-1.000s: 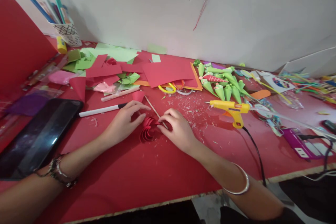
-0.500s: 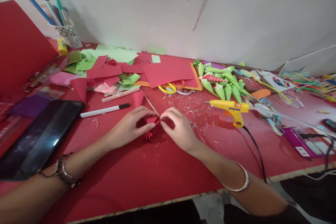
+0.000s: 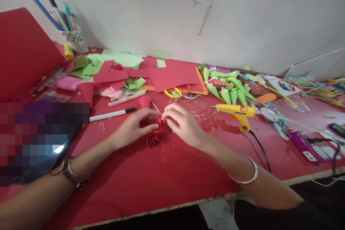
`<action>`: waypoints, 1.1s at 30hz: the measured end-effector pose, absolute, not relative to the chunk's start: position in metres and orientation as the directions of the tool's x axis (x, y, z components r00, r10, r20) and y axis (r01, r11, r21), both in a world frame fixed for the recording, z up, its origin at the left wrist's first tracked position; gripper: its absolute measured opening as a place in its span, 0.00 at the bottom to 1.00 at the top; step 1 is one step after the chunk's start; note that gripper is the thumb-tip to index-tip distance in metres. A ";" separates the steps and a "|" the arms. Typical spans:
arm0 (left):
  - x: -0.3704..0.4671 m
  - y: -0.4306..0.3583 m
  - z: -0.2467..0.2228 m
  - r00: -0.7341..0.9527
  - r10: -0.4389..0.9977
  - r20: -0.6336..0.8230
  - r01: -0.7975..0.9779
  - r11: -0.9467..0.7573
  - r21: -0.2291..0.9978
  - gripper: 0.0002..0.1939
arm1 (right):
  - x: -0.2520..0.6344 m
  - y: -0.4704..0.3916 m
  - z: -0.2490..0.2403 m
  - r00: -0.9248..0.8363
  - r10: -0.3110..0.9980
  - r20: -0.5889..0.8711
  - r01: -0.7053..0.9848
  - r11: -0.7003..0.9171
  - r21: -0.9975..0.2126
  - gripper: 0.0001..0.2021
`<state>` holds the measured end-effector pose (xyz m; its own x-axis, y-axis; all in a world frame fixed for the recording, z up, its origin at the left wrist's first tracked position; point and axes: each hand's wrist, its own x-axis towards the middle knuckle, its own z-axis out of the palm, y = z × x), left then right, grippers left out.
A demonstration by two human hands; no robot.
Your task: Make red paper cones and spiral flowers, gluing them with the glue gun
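A curled red paper strip (image 3: 154, 138) hangs in loose loops in front of me, and its rolled part sits between my fingertips. My left hand (image 3: 134, 126) is closed on the strip from the left, thumb and fingers nearly together. From the right, my right hand (image 3: 183, 122) pinches the rolled part, its fingers bent over it. Just beyond the hands, a thin pale stick (image 3: 155, 106) shows in part; the fingers hide its near end. Behind the left fingers stands a small red paper cone (image 3: 145, 101).
A yellow glue gun (image 3: 237, 112) lies to the right, its cord trailing forward. Green paper cones (image 3: 233, 93), red sheets (image 3: 172, 78) and scissors (image 3: 174, 92) are at the back. A white marker (image 3: 111, 115) lies left; paper shreds (image 3: 201, 111) litter the middle.
My right hand has turned, its fingers curling further over the paper. The red roll shows more plainly, and less of the stick is visible. The view has shifted slightly.
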<state>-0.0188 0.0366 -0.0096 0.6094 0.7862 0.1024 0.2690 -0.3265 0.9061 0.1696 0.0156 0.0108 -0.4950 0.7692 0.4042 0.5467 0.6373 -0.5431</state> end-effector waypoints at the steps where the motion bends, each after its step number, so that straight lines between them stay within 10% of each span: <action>1: -0.019 0.036 -0.010 0.620 0.778 0.101 0.232 -0.305 0.923 0.12 | 0.170 0.017 0.012 -0.506 0.759 0.409 0.539 0.649 -0.537 0.07; 25: -0.021 0.037 -0.008 0.555 0.825 0.106 0.385 -0.368 0.847 0.12 | 0.167 0.025 0.031 -0.592 0.705 0.390 0.488 0.699 -0.522 0.06; 33: -0.020 0.038 -0.013 0.563 0.817 0.125 0.301 -0.344 0.890 0.15 | 0.170 0.024 0.028 -0.371 0.865 0.339 0.326 0.463 -0.824 0.06</action>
<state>-0.0204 0.0383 -0.0133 0.5633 0.8167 0.1253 0.3007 -0.3439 0.8896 0.1700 0.0241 0.0284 -0.3706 0.8646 0.3393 0.3259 0.4631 -0.8242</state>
